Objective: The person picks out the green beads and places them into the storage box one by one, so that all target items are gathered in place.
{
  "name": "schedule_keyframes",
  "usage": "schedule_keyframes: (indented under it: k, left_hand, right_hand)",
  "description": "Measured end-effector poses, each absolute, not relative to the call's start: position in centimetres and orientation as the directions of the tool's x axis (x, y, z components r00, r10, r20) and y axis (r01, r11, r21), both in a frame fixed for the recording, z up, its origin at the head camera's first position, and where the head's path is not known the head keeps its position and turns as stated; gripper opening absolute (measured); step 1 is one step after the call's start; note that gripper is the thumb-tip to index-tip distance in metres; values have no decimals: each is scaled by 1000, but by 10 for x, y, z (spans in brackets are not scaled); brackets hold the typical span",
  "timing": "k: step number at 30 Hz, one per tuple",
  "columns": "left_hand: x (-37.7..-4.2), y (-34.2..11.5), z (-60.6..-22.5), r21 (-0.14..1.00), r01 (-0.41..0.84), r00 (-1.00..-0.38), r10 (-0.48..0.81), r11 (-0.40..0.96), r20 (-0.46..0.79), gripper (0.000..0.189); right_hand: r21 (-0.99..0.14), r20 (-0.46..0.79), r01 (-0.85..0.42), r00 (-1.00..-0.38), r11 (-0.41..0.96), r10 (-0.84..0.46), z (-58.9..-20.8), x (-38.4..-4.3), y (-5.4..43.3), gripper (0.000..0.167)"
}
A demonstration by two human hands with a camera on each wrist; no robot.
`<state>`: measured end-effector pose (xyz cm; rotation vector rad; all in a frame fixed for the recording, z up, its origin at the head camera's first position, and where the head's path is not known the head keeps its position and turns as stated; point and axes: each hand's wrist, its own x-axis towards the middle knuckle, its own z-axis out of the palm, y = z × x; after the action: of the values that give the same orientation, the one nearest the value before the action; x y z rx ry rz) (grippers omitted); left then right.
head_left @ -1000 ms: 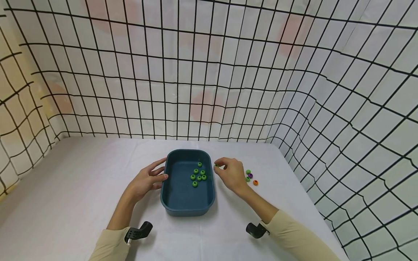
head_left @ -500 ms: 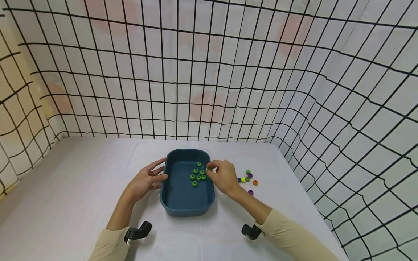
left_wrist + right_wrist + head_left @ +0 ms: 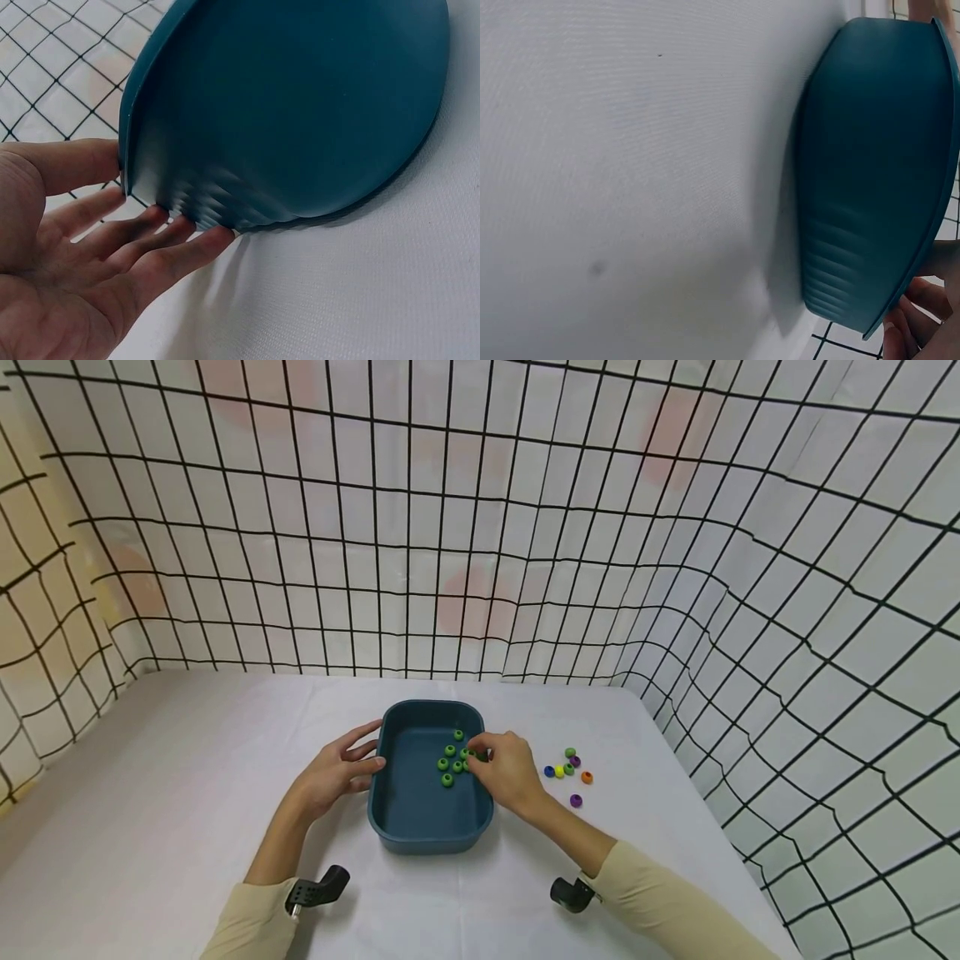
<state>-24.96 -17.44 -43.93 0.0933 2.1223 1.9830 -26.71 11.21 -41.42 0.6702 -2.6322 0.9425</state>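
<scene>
A dark blue-green rectangular tub [image 3: 408,814] stands on the white-covered table, with several green beads [image 3: 447,781] on its floor toward the right. At the tub's left wall, my left hand [image 3: 337,770] rests its fingertips on the side, thumb near the rim. The left wrist view shows these fingers [image 3: 180,259] spread and fairly straight along the ribbed wall. My right hand [image 3: 510,768] reaches over the right rim and pinches a green bead between thumb and forefinger, low above the other beads. From the right wrist, the tub wall [image 3: 870,172] hides the fingertips.
To the right of the tub lie loose beads: an orange bead [image 3: 587,777], a yellow bead [image 3: 558,772], a blue bead [image 3: 549,772], a purple bead [image 3: 576,801], another purple and two green. A black wire grid [image 3: 465,568] lines the back and sides.
My right hand has moved left from beside the tub, over its rim and inside, carrying the green bead. More loose beads on the table are uncovered. My left hand stays put.
</scene>
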Motion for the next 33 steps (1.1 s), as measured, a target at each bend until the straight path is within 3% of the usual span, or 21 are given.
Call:
schedule_keyframes:
  k: [12,24,33]
  left_hand:
    - [-250,-174,-440,991,-110,-970,207,77,-124,70]
    - [-250,-175,-440,993,-107,-969,219,55,-117,71]
    - [-249,-174,-440,993,-101,-969,221,58,-111,71]
  right_hand:
    - [-420,421,-523,-836,742,-352,-417,-264,104,13]
    - [-258,562,-599,-731,758,-386,-429,-264,98,9]
    - [-239,574,-607,-718,758,-393,-433,-263,99,8]
